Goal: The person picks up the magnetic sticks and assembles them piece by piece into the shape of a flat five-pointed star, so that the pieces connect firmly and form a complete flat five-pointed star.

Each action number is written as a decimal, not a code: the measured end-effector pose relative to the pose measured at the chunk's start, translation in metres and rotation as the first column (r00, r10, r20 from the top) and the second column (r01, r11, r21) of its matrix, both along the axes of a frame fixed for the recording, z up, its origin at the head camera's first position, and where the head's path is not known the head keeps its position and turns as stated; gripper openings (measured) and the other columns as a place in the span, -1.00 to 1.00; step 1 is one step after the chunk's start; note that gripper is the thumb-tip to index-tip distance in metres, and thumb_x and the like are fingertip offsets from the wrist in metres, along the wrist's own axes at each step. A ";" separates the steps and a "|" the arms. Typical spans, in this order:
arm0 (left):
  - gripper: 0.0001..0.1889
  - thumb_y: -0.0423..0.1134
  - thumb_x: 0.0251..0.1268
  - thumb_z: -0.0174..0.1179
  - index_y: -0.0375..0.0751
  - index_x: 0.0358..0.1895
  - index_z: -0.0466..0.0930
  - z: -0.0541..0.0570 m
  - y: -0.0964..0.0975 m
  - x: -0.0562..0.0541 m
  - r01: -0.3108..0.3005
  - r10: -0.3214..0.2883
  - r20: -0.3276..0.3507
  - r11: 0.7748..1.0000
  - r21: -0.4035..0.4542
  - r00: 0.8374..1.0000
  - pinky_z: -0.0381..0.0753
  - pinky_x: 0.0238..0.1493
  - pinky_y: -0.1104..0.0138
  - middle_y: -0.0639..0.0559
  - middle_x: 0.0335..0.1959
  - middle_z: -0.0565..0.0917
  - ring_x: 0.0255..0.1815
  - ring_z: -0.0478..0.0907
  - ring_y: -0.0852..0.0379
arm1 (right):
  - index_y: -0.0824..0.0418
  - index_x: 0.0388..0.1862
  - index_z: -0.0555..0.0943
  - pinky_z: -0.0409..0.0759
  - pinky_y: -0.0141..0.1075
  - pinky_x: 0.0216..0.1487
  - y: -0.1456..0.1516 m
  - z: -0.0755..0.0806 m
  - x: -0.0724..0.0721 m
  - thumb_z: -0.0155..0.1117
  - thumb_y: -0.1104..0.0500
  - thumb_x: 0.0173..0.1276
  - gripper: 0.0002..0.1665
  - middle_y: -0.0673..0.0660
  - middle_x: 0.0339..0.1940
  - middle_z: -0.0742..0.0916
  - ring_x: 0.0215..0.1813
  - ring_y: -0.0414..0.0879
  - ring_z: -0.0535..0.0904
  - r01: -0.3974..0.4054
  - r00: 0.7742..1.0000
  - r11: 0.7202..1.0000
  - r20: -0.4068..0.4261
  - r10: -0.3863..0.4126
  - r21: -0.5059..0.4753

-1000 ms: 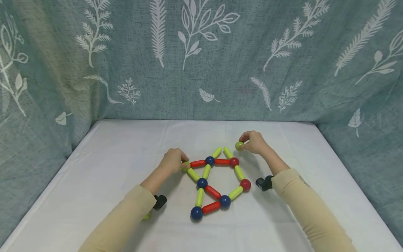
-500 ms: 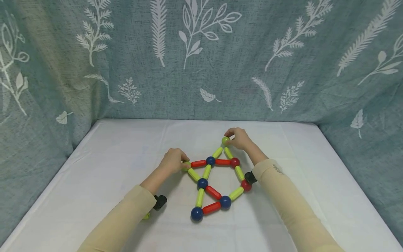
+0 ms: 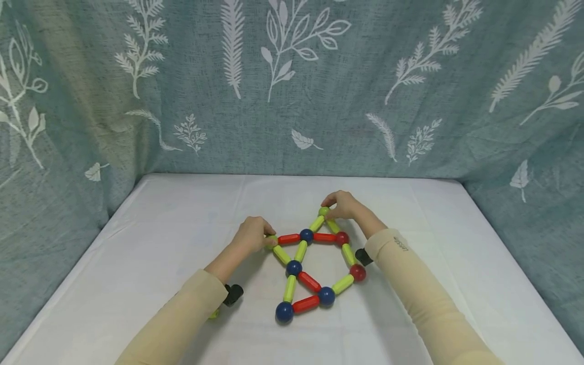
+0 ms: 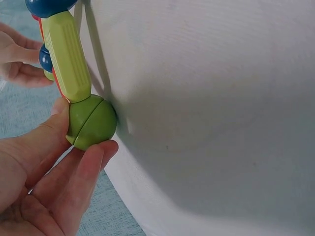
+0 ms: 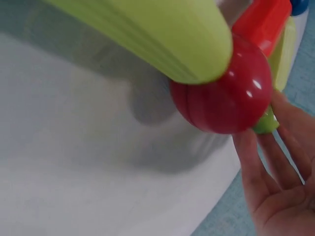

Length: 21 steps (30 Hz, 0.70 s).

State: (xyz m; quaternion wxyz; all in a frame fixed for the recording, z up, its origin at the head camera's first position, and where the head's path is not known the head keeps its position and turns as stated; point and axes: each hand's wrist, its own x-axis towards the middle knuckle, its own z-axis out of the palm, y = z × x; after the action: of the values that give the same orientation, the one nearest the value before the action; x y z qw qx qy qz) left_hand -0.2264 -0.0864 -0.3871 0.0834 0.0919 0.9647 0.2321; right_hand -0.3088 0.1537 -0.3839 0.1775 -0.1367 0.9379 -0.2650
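Note:
A flat frame of balls and rods lies on the white cloth, with yellow-green rods (image 3: 343, 284), red rods (image 3: 306, 304), blue balls (image 3: 285, 313) and red balls (image 3: 358, 272). At its left corner my left hand (image 3: 249, 236) pinches a green ball (image 4: 93, 123) between thumb and fingers; a red rod and a yellow-green rod meet that ball. My right hand (image 3: 347, 207) holds another green ball (image 3: 324, 211) at the far tip, where two yellow-green rods come together. In the right wrist view a red ball (image 5: 226, 91) covers most of that green ball.
Under the left forearm a small yellow-green piece (image 3: 213, 314) lies mostly hidden. White cloth (image 3: 182, 213) covers the table. A teal curtain (image 3: 292, 101) with white leaf prints hangs behind it. Each wrist carries a black camera (image 3: 233, 294).
My right hand has brought the green ball leftward, then down onto the ends of the two far yellow-green rods. The left hand has kept its grip on the left ball.

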 end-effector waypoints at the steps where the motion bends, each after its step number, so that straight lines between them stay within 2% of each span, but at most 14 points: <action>1: -0.76 -0.25 0.02 0.35 -0.30 -0.23 0.68 0.000 0.000 0.000 -0.001 0.001 -0.002 1.000 0.001 1.000 0.54 -0.15 0.23 -0.07 -0.25 0.68 -0.17 0.57 0.02 | 0.28 -0.01 0.58 0.39 -0.16 0.16 -0.001 -0.001 0.000 0.31 0.26 0.16 -0.63 0.21 0.04 0.62 0.14 0.06 0.45 -0.002 1.000 1.000 -0.009 0.002 -0.001; 6: -0.76 -0.25 0.03 0.34 -0.29 -0.22 0.68 0.001 -0.001 0.001 -0.007 0.007 0.010 1.000 0.002 1.000 0.54 -0.14 0.23 -0.06 -0.24 0.68 -0.15 0.57 0.02 | 0.30 -0.06 0.59 0.39 -0.17 0.15 -0.004 -0.002 0.000 0.32 0.26 0.17 -0.66 0.21 0.00 0.63 0.11 0.06 0.47 0.005 0.999 1.000 -0.035 -0.004 0.006; 12: -0.75 -0.25 0.01 0.35 -0.28 -0.22 0.68 -0.001 0.000 0.001 -0.021 0.021 0.011 1.000 0.002 1.000 0.53 -0.10 0.21 -0.07 -0.23 0.68 -0.12 0.56 0.00 | 0.29 0.07 0.54 0.40 -0.13 0.14 0.001 0.003 0.009 0.26 0.22 0.22 -0.58 0.24 0.10 0.57 0.18 0.10 0.41 -0.021 1.000 1.000 -0.007 0.021 -0.005; 17: -0.75 -0.25 0.01 0.35 -0.28 -0.21 0.69 -0.001 0.000 0.001 -0.017 0.017 0.011 1.000 -0.010 1.000 0.53 -0.10 0.21 -0.06 -0.23 0.68 -0.12 0.56 0.00 | 0.32 0.11 0.51 0.44 -0.10 0.10 0.017 0.012 0.025 0.24 0.19 0.23 -0.54 0.28 0.12 0.55 0.16 0.15 0.43 -0.054 0.998 0.994 -0.021 0.053 -0.090; 21: -0.75 -0.24 0.01 0.35 -0.27 -0.22 0.69 -0.001 0.000 0.001 -0.016 0.017 0.008 1.000 -0.013 1.000 0.53 -0.11 0.22 -0.06 -0.23 0.68 -0.13 0.56 0.01 | 0.35 0.09 0.50 0.51 -0.12 0.02 0.034 0.023 0.048 0.24 0.22 0.23 -0.55 0.31 0.07 0.57 0.05 0.15 0.52 -0.089 0.996 0.978 -0.032 0.085 -0.189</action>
State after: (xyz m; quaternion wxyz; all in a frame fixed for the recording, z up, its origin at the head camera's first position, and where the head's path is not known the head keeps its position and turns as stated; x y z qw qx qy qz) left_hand -0.2254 -0.0862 -0.3879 0.0860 0.0824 0.9666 0.2269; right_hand -0.2608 0.1881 -0.3611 0.1639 -0.1970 0.9035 -0.3436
